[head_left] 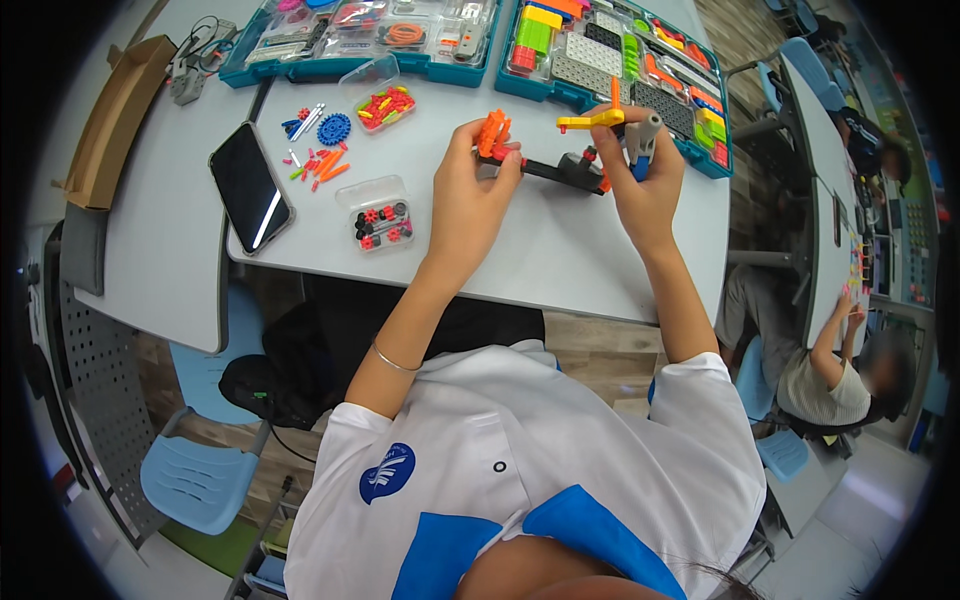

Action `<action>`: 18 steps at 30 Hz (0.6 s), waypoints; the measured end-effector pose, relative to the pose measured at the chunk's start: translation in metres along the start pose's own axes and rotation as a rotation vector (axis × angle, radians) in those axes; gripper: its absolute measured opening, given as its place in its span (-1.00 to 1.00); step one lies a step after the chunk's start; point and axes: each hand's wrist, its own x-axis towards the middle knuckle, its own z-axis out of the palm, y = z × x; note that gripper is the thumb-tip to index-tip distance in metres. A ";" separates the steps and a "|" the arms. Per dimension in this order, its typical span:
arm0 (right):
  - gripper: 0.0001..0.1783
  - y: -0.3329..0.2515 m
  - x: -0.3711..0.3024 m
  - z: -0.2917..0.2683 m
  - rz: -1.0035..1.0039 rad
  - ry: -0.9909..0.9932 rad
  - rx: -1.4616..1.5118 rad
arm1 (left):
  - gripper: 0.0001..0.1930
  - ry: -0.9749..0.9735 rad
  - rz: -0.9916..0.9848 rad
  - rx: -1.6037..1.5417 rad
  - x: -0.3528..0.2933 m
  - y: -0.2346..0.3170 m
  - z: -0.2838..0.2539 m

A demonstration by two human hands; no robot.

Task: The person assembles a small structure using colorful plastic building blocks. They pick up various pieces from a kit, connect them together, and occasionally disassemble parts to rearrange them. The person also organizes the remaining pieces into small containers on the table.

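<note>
Beyond the right fingers (pixel 618 160), a teal case (pixel 540 90) obstructs.

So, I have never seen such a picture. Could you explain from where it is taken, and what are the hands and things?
No machine here. The left hand and right hand belong to a person whose head-worn wide camera looks down, so straight edges bend. The left hand holds a black beam with orange pieces; the right holds a grey-tipped thing I cannot identify, beside a yellow piece. On the white table lie a phone, a blue gear, loose pieces, two clear boxes and two teal cases of parts.
</note>
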 end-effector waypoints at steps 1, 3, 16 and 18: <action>-0.83 0.001 -0.001 0.002 -0.026 -0.005 0.020 | -0.59 0.019 0.062 0.126 0.001 -0.001 0.000; -0.83 0.004 0.001 0.006 -0.181 -0.030 -0.013 | -0.59 0.054 0.184 0.376 0.002 -0.002 0.001; -0.73 -0.006 -0.007 0.014 -0.332 -0.219 -0.059 | -0.71 -0.003 0.272 0.282 -0.023 0.051 -0.011; -0.70 -0.007 -0.008 0.016 -0.324 -0.233 -0.072 | -0.71 -0.170 0.019 -0.037 -0.023 0.053 -0.018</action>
